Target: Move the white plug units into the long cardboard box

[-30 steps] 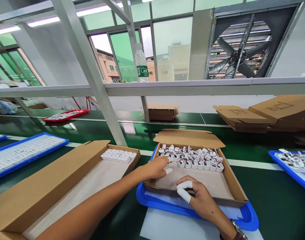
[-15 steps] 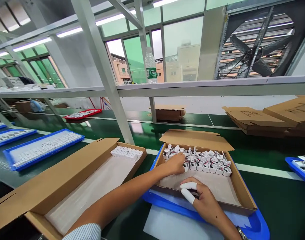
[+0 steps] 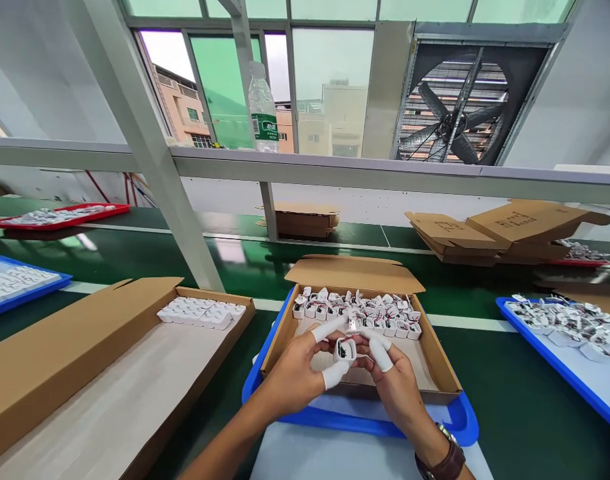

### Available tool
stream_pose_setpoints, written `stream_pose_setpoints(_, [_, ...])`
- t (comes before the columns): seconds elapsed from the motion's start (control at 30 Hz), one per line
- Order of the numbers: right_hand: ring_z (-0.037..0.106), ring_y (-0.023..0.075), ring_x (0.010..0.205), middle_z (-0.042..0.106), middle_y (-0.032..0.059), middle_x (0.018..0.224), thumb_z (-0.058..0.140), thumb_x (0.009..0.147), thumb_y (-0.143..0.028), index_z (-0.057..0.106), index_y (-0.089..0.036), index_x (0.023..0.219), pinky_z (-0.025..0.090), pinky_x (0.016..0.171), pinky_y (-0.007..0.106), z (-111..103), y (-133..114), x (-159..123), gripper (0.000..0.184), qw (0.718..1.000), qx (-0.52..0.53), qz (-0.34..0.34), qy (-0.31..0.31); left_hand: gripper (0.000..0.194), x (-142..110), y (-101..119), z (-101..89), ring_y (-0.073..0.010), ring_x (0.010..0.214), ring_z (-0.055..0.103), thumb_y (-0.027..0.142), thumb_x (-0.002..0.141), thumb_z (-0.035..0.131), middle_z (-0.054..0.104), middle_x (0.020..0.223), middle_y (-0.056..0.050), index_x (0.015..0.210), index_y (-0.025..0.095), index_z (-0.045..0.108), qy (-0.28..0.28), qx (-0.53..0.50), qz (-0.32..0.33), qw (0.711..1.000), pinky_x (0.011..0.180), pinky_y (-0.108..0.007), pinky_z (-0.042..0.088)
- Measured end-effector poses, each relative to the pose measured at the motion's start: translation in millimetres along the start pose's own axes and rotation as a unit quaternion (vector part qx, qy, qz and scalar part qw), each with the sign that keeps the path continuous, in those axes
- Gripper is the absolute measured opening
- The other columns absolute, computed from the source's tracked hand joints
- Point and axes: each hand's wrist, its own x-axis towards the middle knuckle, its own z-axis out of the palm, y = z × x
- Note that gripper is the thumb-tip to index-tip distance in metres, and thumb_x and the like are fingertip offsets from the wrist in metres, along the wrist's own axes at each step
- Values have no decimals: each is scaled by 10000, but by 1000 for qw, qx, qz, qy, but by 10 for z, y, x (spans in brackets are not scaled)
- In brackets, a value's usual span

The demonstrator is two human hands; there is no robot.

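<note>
The fingers (image 3: 335,375) of the left hand (image 3: 295,373), capped in white cots, are closed on a small white housing (image 3: 345,349), and it is pinched from the other side by the capped fingers of the right hand (image 3: 395,387). The housing is held in the air between both hands, just above the near end of the open cardboard box (image 3: 447,373).

Half a second ago the left hand was reaching into the batch of parts (image 3: 357,312) at the far end of the box, while the right hand rested on the near wall. Now one piece has been lifted out and both hands have been brought together on it, so the picking appears done and the handling of the single piece appears begun.

The housing is held with its open face turned up and toward the camera, dark internals being visible inside. It looks roughly squarish, so a long axis cannot be told; a small metal part (image 3: 353,325) sticks up just beyond it.

The box sits in a blue tray (image 3: 465,427) on the green surface (image 3: 525,400). A longer cardboard box (image 3: 75,347) with a few white pieces (image 3: 202,312) lies to the left.
</note>
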Motion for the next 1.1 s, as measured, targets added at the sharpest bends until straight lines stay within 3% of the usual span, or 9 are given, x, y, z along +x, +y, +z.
stream_pose_setpoints(0.1, [740,264,941,765,118,1119,695,896,-525,707,-231,1241,607,906,471,-13,-46,-12,453,998,-56,7,1,558,-89,-24,-19,-207,1055,679,189,870,672,709,1157,-43,1409,272,553,-19,69,25,997,1019,-368,540])
stream_pose_setpoints(0.27, [688,243,1104,716,96,1168,729,898,-408,684,-248,1254,564,1001,407,42,-117,-77,393,987,-145,-40,-64,613,-139,-141,-65,-152,924,666,108,921,584,687,1099,1,1471,357,475,-69,114,54,990,876,-265,564])
stream_pose_setpoints(0.43, [674,223,1101,666,90,1193,681,939,-292,674,-278,1262,573,970,371,65,-146,-108,324,974,-190,-88,-90,571,-169,-255,-99,-182,1046,639,110,947,560,631,1273,-50,1463,337,474,-51,119,79,988,959,-314,532])
stream_pose_setpoints(0.57, [684,209,1071,690,66,1159,664,941,-198,687,-318,1239,581,943,357,54,-136,-117,323,965,-222,-102,-98,465,-200,-278,-161,-194,1056,646,149,958,571,635,1256,-61,1390,321,563,-41,105,64,992,924,-298,555])
stream_pose_setpoints(0.67, [685,214,1089,703,60,1170,653,936,-142,683,-337,1234,583,941,360,82,-146,-139,357,958,-245,-118,-89,442,-220,-286,-207,-199,1099,654,166,938,617,632,1293,-52,1346,334,612,-40,76,42,995,947,-281,561])
stream_pose_setpoints(0.8, [680,213,1102,698,57,1191,628,926,-65,655,-347,1259,588,927,356,150,-179,-185,437,947,-277,-143,-81,432,-228,-309,-204,-199,1000,694,204,900,682,677,1206,-63,1321,295,645,-50,-45,6,998,896,-293,605])
stream_pose_setpoints(0.97, [658,226,1091,668,80,1210,613,903,2,614,-327,1306,588,878,373,199,-202,-222,521,922,-323,-196,-86,276,-209,-332,-147,-207,958,719,252,887,703,739,1129,-60,1159,256,744,-13,-138,-43,989,872,-303,613])
stream_pose_setpoints(1.1, [653,229,999,638,83,1121,637,889,-15,623,-300,1250,576,807,378,217,-172,-243,460,912,-345,-208,-78,223,-203,-328,-112,-212,903,740,265,870,693,765,1043,-67,1076,219,767,22,-153,-71,985,800,-292,629])
